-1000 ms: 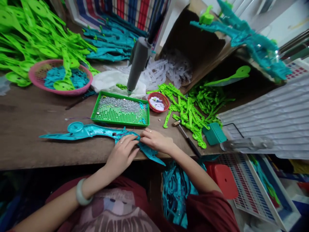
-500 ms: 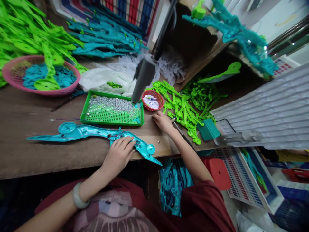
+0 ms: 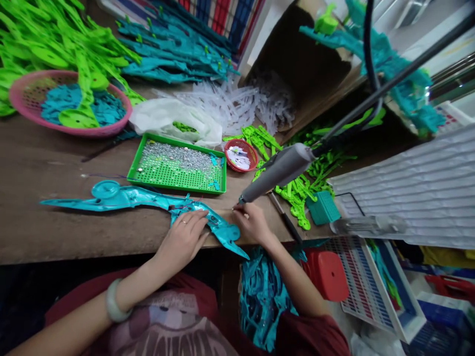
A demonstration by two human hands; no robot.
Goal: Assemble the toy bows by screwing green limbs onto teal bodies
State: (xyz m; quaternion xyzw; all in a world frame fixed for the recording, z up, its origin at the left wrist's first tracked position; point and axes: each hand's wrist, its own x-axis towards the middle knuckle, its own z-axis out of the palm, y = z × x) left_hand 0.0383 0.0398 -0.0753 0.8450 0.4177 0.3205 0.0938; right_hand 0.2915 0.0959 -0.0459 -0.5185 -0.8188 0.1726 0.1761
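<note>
A long turquoise bow-shaped plastic shell (image 3: 137,196) lies along the table's front edge, its inner side up, with thin wires near the middle. My left hand (image 3: 185,230) grips its right part, fingers stretched over it and pressing down. To the right of the shell, my right hand (image 3: 254,222) is closed in a pinch; whatever is between its fingertips is too small to make out. The tip of a grey electric screwdriver (image 3: 278,170), tilted on its cord, is at those fingertips. Behind the shell stands a green perforated tray (image 3: 174,180) of small screws.
A red basket (image 3: 256,160) holds white pieces; a pink basket (image 3: 74,129) holds turquoise parts. Lime-green parts (image 3: 297,190) are heaped at the right, beside a teal basket (image 3: 322,207). A dark-handled tool (image 3: 291,227) lies near the right hand. Below the edge are more turquoise shells (image 3: 263,301).
The screwdriver has swung down and right to my right hand, which has moved from beside the red basket toward the table's front edge. My left hand stays on the shell.
</note>
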